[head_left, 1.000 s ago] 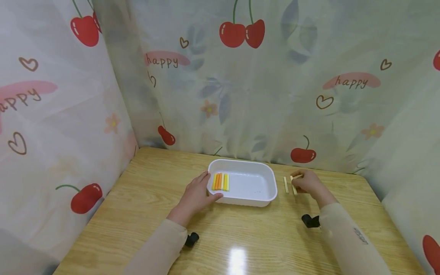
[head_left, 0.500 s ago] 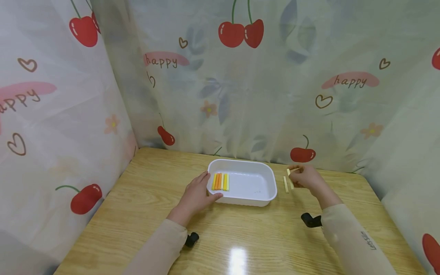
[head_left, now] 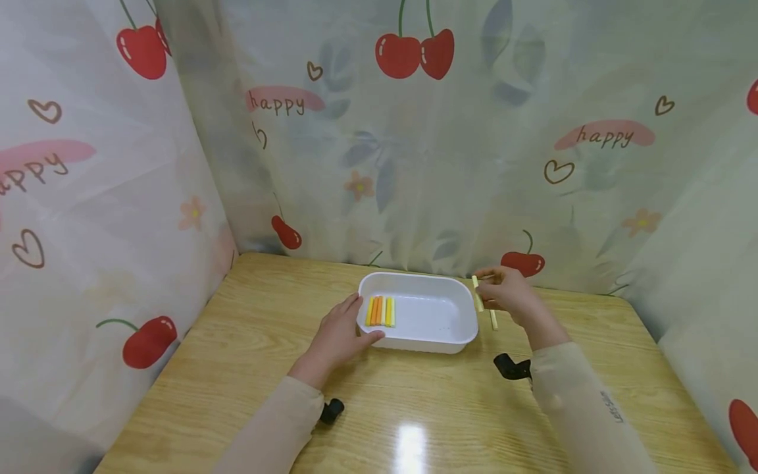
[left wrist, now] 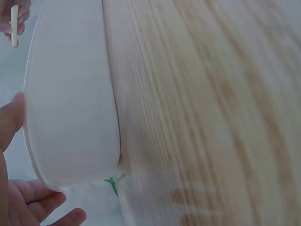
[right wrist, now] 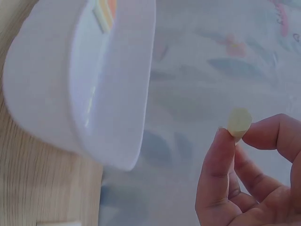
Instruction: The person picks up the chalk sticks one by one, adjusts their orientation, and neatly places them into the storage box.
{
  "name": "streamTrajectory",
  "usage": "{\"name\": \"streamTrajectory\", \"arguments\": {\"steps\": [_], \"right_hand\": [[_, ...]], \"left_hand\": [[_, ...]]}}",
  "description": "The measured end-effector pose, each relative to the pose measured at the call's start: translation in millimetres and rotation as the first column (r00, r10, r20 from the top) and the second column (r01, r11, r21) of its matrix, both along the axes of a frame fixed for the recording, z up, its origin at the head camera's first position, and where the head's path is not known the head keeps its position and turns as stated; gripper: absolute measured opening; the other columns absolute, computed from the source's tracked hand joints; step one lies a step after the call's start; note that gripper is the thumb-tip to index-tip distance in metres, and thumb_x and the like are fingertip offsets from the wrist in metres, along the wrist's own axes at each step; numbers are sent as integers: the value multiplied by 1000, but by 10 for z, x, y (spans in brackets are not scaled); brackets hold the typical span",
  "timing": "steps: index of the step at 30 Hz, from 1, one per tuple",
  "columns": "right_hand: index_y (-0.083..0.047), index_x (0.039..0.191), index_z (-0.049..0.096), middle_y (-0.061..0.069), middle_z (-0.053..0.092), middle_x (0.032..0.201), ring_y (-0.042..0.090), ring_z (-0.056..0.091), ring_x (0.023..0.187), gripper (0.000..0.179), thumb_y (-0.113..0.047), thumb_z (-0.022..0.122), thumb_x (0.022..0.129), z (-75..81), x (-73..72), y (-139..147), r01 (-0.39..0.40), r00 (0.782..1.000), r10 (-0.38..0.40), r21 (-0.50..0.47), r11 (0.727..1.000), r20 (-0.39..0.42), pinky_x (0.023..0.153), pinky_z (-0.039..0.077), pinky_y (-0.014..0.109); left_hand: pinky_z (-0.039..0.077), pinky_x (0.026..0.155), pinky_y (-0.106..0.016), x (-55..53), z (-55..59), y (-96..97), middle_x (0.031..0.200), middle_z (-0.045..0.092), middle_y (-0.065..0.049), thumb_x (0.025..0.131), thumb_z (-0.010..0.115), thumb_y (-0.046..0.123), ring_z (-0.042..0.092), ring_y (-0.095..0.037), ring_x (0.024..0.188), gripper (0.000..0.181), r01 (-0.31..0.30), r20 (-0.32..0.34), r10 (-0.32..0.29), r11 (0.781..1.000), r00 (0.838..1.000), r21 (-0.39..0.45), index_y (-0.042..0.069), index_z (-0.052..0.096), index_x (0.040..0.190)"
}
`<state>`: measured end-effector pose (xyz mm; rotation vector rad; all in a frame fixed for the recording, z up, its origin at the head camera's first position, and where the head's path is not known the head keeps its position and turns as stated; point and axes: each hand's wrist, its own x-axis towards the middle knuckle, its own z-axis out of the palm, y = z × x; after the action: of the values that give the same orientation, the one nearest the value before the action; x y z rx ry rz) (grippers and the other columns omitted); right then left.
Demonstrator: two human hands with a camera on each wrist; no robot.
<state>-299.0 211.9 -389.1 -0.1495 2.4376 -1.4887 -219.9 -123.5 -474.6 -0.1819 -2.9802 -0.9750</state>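
My left hand (head_left: 337, 332) grips the left end of a white plastic box (head_left: 423, 343), thumb at the front wall and fingers at the left rim. Inside the box, against that end, several chalk sticks (head_left: 381, 311) in yellow, orange and white lie side by side. Just past the box's right rim, my right hand (head_left: 508, 294) pinches a pale yellow chalk stick (head_left: 477, 294) between thumb and fingertips, above the table. The right wrist view shows the round end of this chalk (right wrist: 240, 121). Another pale chalk stick (head_left: 493, 321) lies on the table below the right hand.
A wooden table (head_left: 237, 382) carries the box near its back edge. Behind it and at both sides hangs a cherry-printed curtain (head_left: 414, 164). Black wrist-worn pieces (head_left: 512, 367) stick out by both sleeves.
My right hand has lifted the chalk stick off the table and carried it left, up to the box's right rim. The left hand keeps its hold on the box.
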Motion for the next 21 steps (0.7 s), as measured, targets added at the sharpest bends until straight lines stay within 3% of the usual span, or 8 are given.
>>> {"name": "streamTrajectory", "arguments": {"steps": [9,16,21], "right_hand": [[5,140,48,28,54,129,22,62,88,46,-6,60,97,-19,-24,-327,14,1000,-13,-57,998,6,79,58,31],[5,136,51,15,59,109,18,61,80,44,-2,59,94,-118,-64,-594,47,998,-42,-124,991,44,76,59,30],[5,134,53,14,59,105,20,60,78,45,-2,60,91,-261,-100,-759,75,995,-66,-146,986,69,76,59,31]], "left_hand": [[25,118,-52,-12,4,8,163,27,-9,86,72,57,27,-34,148,96,1,3,-1,1000,1000,-6,5,32,156],[25,118,-53,-20,10,10,163,27,-9,86,72,57,28,-34,147,96,-5,6,5,1000,1000,-3,6,32,156],[24,119,-52,-5,21,16,164,27,-9,86,73,56,26,-34,148,96,-11,17,11,1000,1000,1,5,32,156]]}}
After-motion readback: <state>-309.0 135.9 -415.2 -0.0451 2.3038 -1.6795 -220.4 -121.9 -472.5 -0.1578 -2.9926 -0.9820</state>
